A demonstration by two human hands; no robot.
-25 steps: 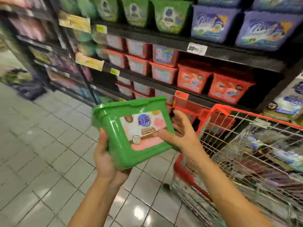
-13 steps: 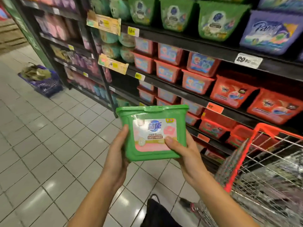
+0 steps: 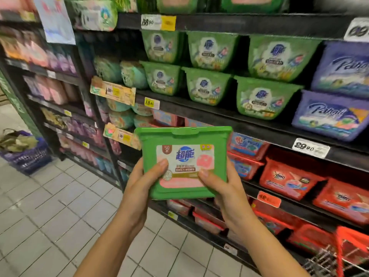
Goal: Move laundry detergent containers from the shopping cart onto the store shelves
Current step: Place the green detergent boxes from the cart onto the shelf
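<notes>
Before shelf (image 3: 239,126), tub (image 3: 183,140) lifted higher, left hand (image 3: 139,186), right hand (image 3: 225,192) gripping sides

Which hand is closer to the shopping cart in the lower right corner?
Right. The right hand grips the green tub at its right edge, on the side toward the cart. The left hand grips the tub's left edge, farther from the cart.

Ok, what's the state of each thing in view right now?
green detergent box: lid closed, upright, held off the shelf.
left hand: grips the box's left side.
right hand: grips the box's right side.
shelved green tubs: stacked two high.
shopping cart: only a corner visible; contents hidden.
</notes>
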